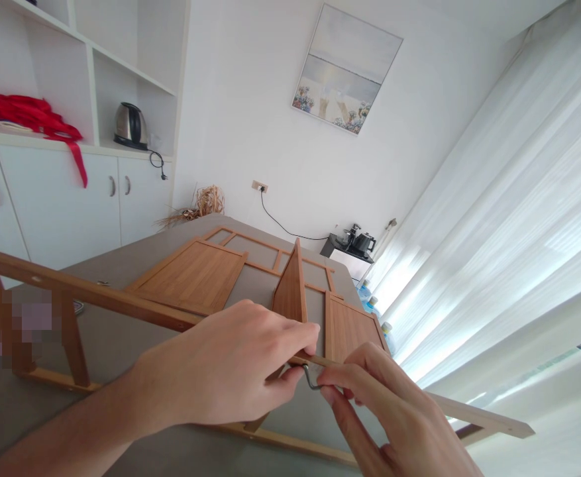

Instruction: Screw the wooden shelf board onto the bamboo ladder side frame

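A wooden frame (116,296) with long rails and short crosspieces stretches across the foreground. My left hand (235,361) grips its upper rail near the middle, thumb below and fingers above. Between the thumb and fingers of my right hand (384,404) is a bent hex key (311,379), its short end meeting the rail beside my left thumb. An upright wooden panel (293,281) rises behind my left fingers. What the hex key's tip sits in is too small to make out.
Flat wooden panels (191,273) and a slatted frame (250,248) lie on the grey-brown table (106,268). Behind are a shelf unit with a kettle (131,126), a small stand with black appliances (360,242), water bottles (372,303) and white curtains (513,218) at the right.
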A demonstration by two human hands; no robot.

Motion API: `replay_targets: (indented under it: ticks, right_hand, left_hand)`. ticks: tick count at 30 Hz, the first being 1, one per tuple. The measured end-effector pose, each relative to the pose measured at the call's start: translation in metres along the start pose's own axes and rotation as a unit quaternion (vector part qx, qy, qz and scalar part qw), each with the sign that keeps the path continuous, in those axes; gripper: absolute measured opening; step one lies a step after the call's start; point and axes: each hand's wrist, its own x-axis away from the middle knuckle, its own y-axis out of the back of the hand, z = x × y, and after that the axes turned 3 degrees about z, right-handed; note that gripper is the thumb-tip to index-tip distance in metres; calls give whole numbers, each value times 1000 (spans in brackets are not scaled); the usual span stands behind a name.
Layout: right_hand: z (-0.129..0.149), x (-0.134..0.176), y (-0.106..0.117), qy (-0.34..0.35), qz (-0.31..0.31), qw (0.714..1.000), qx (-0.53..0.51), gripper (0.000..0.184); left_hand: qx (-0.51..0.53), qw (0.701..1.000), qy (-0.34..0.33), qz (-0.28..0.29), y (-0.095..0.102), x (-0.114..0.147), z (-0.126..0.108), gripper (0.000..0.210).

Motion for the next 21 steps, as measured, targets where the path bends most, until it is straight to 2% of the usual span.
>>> replay_targets:
  ticks: [9, 21]
  right_hand:
    - [3, 1, 0, -10, 5, 1000, -18, 15]
    - [5, -1, -1, 11, -4, 999, -38, 18]
  left_hand:
    - [4, 1000, 2, 7, 0, 0, 0, 24]
    - [-6, 1000, 2, 1, 0, 0, 0, 22]
